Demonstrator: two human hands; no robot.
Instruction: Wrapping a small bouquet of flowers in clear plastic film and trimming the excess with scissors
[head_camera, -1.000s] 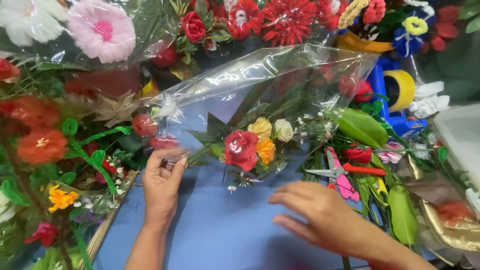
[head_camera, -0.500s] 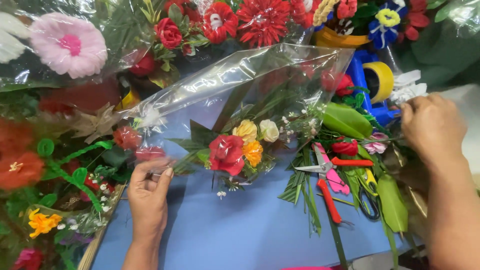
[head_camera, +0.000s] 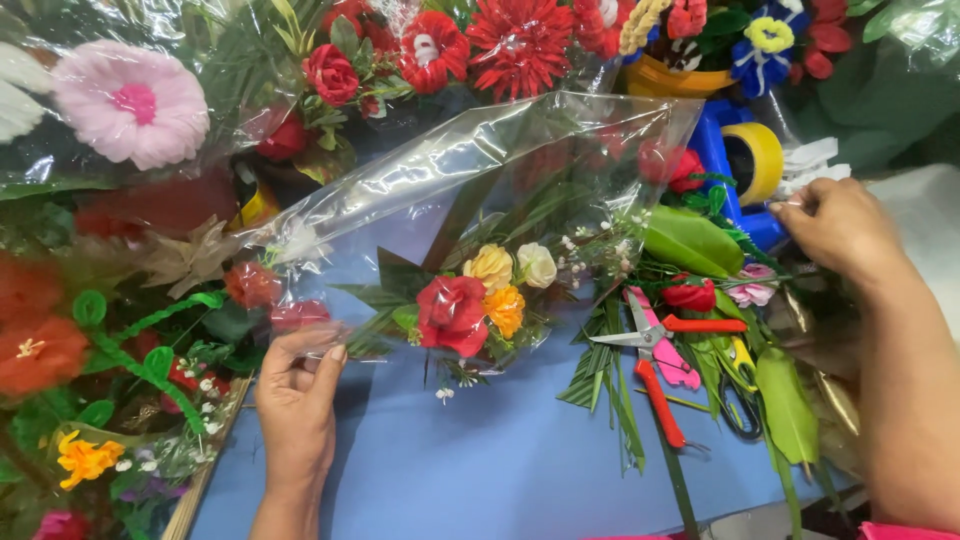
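The small bouquet of a red rose, yellow, orange and cream blooms lies on the blue table, slipped inside a clear cellophane sheet that billows up and away from it toward the far flower bunches. The left hand sits just beside the bouquet on its left, fingers and thumb pinched narrow on the near corner of the cellophane, apparently pinning the wrap flat so it stays around the stems and does not spring open. The right hand is well apart from the bouquet, off to its right, fingertips drawn together at the roll of yellow tape on its blue dispenser; whether they already grip a tape end cannot be told. Between the bouquet and that hand lie red-handled scissors, blades pointing toward the flowers, on a scatter of loose green leaves and spare stems, kept near at hand. To the left of the bouquet, past the table edge, wrapped bunches crowd together, among them a large pink flower under its own film.
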